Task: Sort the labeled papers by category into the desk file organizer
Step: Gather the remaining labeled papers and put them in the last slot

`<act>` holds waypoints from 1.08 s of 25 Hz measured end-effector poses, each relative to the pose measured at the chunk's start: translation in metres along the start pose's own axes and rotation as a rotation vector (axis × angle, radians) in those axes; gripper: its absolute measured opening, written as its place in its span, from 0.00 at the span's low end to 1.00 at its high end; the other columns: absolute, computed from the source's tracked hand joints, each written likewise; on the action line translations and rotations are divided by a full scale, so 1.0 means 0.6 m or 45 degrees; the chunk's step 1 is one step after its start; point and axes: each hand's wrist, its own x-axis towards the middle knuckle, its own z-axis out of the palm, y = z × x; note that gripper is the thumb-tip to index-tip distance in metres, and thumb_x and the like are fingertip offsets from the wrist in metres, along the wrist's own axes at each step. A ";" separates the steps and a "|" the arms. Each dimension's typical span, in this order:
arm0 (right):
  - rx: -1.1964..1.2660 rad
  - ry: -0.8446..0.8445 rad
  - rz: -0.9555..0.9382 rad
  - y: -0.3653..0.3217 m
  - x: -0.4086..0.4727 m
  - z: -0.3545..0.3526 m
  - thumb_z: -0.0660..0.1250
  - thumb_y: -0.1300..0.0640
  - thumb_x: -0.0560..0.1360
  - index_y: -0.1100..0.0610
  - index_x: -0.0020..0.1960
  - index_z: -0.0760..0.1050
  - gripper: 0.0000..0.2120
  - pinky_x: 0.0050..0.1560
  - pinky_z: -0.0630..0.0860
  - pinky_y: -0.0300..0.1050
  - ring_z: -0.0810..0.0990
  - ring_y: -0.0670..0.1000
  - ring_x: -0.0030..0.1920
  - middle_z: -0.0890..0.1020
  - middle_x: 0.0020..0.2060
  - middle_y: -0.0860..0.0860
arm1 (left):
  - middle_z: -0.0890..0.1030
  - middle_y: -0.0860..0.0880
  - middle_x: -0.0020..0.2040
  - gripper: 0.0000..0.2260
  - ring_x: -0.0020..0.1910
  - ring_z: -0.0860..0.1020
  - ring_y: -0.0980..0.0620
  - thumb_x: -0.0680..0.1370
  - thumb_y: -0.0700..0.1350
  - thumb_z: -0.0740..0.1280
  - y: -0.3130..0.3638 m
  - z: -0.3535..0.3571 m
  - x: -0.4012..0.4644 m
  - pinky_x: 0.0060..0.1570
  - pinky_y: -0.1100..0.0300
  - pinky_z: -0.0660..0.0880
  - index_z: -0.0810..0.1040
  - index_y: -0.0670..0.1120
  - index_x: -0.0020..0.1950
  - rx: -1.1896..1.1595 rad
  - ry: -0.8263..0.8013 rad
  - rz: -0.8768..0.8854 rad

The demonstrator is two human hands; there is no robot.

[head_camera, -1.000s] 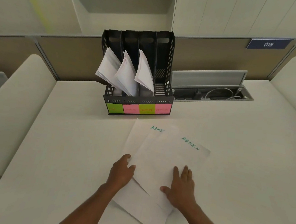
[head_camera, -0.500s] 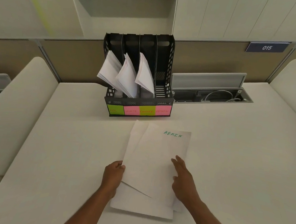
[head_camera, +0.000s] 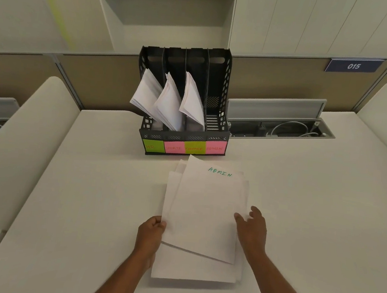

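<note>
A loose stack of white papers (head_camera: 205, 209) lies on the white desk (head_camera: 87, 207); the top sheet reads ADMIN in green. My left hand (head_camera: 151, 234) pinches the stack's left edge. My right hand (head_camera: 251, 227) touches the right edge with relaxed fingers. Behind the stack stands a black file organizer (head_camera: 184, 112) with four slots. Its coloured front notes read HR, SPORTS, FINANCE, ADMIN. The three left slots hold leaning papers; the rightmost ADMIN slot (head_camera: 215, 115) shows none.
An open cable tray (head_camera: 281, 129) with wires is sunk into the desk right of the organizer. A partition wall with a "015" sign (head_camera: 354, 66) runs behind. Curved white desk dividers (head_camera: 22, 141) rise at left and right.
The spread ADMIN sheets have been squared into one stack, turned upright toward the organizer. My left hand moved to the left edge and pinched it; my right hand shifted to the right edge.
</note>
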 end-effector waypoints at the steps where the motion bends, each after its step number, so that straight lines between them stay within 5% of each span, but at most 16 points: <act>1: -0.018 0.004 0.009 -0.002 0.006 0.001 0.72 0.54 0.77 0.59 0.77 0.66 0.32 0.66 0.70 0.50 0.76 0.58 0.67 0.76 0.69 0.58 | 0.84 0.49 0.50 0.06 0.50 0.81 0.49 0.80 0.40 0.66 0.000 -0.001 0.001 0.58 0.52 0.77 0.82 0.48 0.52 -0.015 0.006 -0.008; 5: -0.005 -0.110 0.052 -0.011 0.025 0.001 0.71 0.53 0.77 0.57 0.71 0.73 0.23 0.61 0.72 0.47 0.79 0.53 0.57 0.83 0.52 0.50 | 0.84 0.47 0.51 0.06 0.54 0.81 0.45 0.80 0.39 0.66 -0.002 -0.005 0.004 0.63 0.46 0.76 0.82 0.48 0.51 -0.053 0.005 -0.038; 8: -0.068 -0.116 -0.015 -0.017 0.026 0.001 0.70 0.53 0.77 0.54 0.47 0.80 0.05 0.47 0.73 0.47 0.77 0.53 0.43 0.80 0.39 0.48 | 0.84 0.46 0.52 0.06 0.55 0.81 0.43 0.80 0.39 0.66 -0.001 -0.004 0.000 0.63 0.45 0.76 0.82 0.47 0.50 -0.088 -0.002 -0.046; 11: -0.099 -0.043 -0.115 -0.017 0.026 0.002 0.68 0.54 0.79 0.55 0.32 0.68 0.18 0.33 0.64 0.45 0.71 0.52 0.32 0.73 0.28 0.48 | 0.84 0.43 0.53 0.06 0.56 0.81 0.40 0.80 0.38 0.66 0.002 -0.005 -0.001 0.62 0.44 0.77 0.82 0.45 0.51 -0.152 -0.021 -0.068; 17: 0.007 0.312 -0.101 -0.004 0.069 -0.075 0.63 0.58 0.80 0.61 0.40 0.76 0.12 0.40 0.68 0.47 0.75 0.57 0.40 0.79 0.36 0.56 | 0.84 0.40 0.54 0.06 0.55 0.81 0.40 0.80 0.37 0.66 0.008 -0.011 0.003 0.63 0.41 0.76 0.83 0.42 0.52 -0.240 -0.010 -0.058; 23: -0.007 -0.019 -0.113 0.008 0.045 -0.078 0.66 0.58 0.79 0.63 0.41 0.79 0.12 0.32 0.67 0.44 0.74 0.53 0.33 0.82 0.35 0.59 | 0.84 0.42 0.51 0.06 0.50 0.80 0.44 0.81 0.38 0.65 0.017 -0.002 0.002 0.60 0.43 0.76 0.83 0.44 0.51 -0.261 -0.067 -0.018; 27: 0.020 -0.183 -0.084 0.008 0.007 -0.024 0.67 0.54 0.80 0.57 0.46 0.79 0.07 0.35 0.73 0.43 0.81 0.51 0.39 0.84 0.42 0.53 | 0.86 0.41 0.50 0.07 0.46 0.83 0.43 0.81 0.36 0.64 0.026 0.010 -0.010 0.50 0.48 0.81 0.82 0.40 0.52 -0.293 -0.184 0.002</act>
